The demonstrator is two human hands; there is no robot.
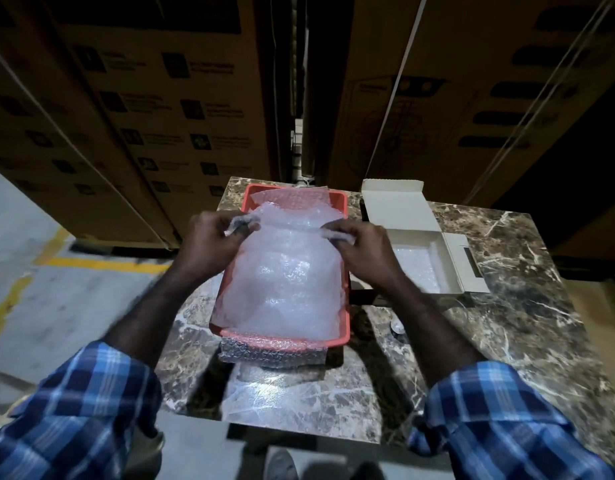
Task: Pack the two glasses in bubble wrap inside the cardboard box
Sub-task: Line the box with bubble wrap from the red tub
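- The left hand (209,241) pinches the far left corner of the wrap (282,278), fingers curled on it.
- The right hand (363,249) pinches the far right corner in the same way.
- The wrap sheet hangs over the red tray (346,323); its long axis runs away from the person.
- The box (451,268) lies open just right of the tray, on the marble table (507,306), lid pointing away.
- The glasses cannot be told.

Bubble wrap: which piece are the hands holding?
The large sheet over the orange tray, pinched at its top corners by left hand and right hand; another lines the box.
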